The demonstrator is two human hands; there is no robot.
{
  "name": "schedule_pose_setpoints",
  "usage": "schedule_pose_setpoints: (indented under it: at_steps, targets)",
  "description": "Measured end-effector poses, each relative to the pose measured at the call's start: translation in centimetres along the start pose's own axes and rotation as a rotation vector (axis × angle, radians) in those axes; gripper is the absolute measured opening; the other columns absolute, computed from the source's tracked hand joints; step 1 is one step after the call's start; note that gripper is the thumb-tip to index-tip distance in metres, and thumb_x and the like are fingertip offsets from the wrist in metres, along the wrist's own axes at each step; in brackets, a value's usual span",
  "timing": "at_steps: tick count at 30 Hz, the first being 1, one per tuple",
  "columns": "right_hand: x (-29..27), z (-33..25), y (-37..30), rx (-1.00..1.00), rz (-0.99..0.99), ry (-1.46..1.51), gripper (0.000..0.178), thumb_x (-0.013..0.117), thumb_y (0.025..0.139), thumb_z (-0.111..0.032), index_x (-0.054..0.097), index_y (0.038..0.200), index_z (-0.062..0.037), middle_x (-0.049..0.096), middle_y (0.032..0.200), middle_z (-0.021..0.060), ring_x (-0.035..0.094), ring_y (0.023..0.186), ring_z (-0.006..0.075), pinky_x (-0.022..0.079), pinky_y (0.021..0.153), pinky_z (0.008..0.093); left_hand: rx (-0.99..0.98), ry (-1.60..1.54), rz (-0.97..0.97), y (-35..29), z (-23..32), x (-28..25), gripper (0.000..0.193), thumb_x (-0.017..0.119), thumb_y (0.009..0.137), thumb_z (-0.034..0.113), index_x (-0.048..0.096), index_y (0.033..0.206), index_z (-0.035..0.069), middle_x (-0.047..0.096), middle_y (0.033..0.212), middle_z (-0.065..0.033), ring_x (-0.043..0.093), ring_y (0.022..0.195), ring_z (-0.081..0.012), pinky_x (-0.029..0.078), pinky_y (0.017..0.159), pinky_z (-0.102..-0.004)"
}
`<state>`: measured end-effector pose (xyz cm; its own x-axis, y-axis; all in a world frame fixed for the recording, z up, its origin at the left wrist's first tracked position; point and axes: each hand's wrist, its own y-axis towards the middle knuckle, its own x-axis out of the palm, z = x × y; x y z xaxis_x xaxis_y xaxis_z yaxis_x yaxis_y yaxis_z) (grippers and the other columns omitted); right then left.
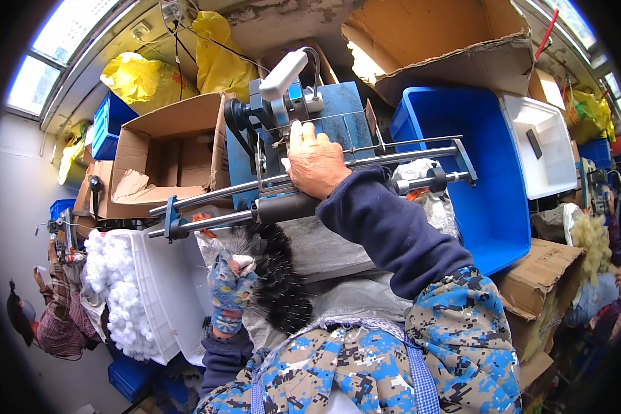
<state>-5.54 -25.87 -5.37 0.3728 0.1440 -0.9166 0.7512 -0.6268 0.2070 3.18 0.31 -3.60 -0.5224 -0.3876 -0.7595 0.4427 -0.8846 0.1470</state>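
Note:
My left hand (pixel 233 284), in a patterned fabric glove with bare fingertips, is closed beside my lap. Long-haired black fur (pixel 283 276) spills out next to it and seems gripped in the fingers. Further away, my bare right hand (pixel 316 159) reaches up to the head of a small sewing-type machine (pixel 283 83) with a white and blue body. Its fingers are bent together close to the metal parts; what they pinch is hidden. The wrist passes over a metal bar frame (pixel 393 157) with a dark padded roller (pixel 286 207).
A blue tub (pixel 462 172) and a white tray (pixel 541 152) stand at right. An open cardboard box (pixel 169 152) is left of the machine. White fluffy balls (pixel 117 290) fill a white bin (pixel 165 297). Another person (pixel 62 310) works at far left.

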Motion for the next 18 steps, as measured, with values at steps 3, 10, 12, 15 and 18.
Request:
schedule_pose_setpoints:
  at_steps: [3, 10, 12, 15, 18]
  targets:
    - [-0.8, 1.4, -0.2, -0.034, -0.029, 0.045, 0.063, 0.064, 0.076, -0.030, 0.042, 0.119, 0.0098, 0.050, 0.099, 0.0221, 0.058, 0.077, 0.0325, 0.049, 0.069, 0.0373, 0.147, 0.053, 0.035, 0.4, 0.3, -0.1, 0.026, 0.068, 0.066, 0.008, 0.062, 0.091, 0.006, 0.060, 0.087, -0.0125, 0.059, 0.075, -0.0300, 0.047, 0.067, -0.0375]
    - [-4.8, 6.5, -2.0, 0.027, -0.177, -0.081, 0.047, 0.066, 0.075, -0.024, 0.051, 0.108, 0.0048, 0.044, 0.109, 0.0205, 0.052, 0.096, 0.0342, 0.047, 0.077, 0.0435, -0.229, -0.373, 0.361, -0.3, 0.3, 1.0, 0.011, 0.065, 0.078, 0.003, 0.062, 0.088, 0.002, 0.059, 0.078, -0.0018, 0.053, 0.063, -0.0121, 0.045, 0.060, -0.0256]
    - [-5.8, 7.3, -2.1, -0.006, -0.130, -0.131, 0.037, 0.065, 0.076, -0.023, 0.055, 0.104, 0.0002, 0.048, 0.106, 0.0156, 0.051, 0.095, 0.0310, 0.044, 0.076, 0.0426, -0.124, -0.087, 0.217, 0.0, 0.9, 1.1, 0.014, 0.069, 0.073, 0.004, 0.061, 0.085, 0.002, 0.062, 0.076, -0.0076, 0.059, 0.065, -0.0202, 0.047, 0.061, -0.0305]
    - [-6.3, 9.3, -0.5, -0.067, 0.108, -0.222, 0.028, 0.063, 0.080, -0.023, 0.060, 0.099, -0.0027, 0.056, 0.096, 0.0102, 0.052, 0.091, 0.0271, 0.041, 0.077, 0.0398, 0.200, -0.019, -0.300, 1.6, 1.1, 1.1, 0.025, 0.069, 0.063, 0.006, 0.061, 0.086, 0.007, 0.061, 0.081, -0.0113, 0.058, 0.076, -0.0341, 0.047, 0.070, -0.0413]
    - [-6.1, 10.5, 0.6, -0.034, 0.113, -0.371, 0.019, 0.061, 0.075, -0.013, 0.063, 0.092, -0.0075, 0.060, 0.089, 0.0057, 0.052, 0.089, 0.0239, 0.039, 0.078, 0.0384, 0.207, -0.054, -0.366, 2.2, 1.9, 1.0, 0.027, 0.070, 0.063, 0.007, 0.061, 0.088, 0.007, 0.060, 0.080, -0.0119, 0.057, 0.075, -0.0342, 0.046, 0.071, -0.0408]
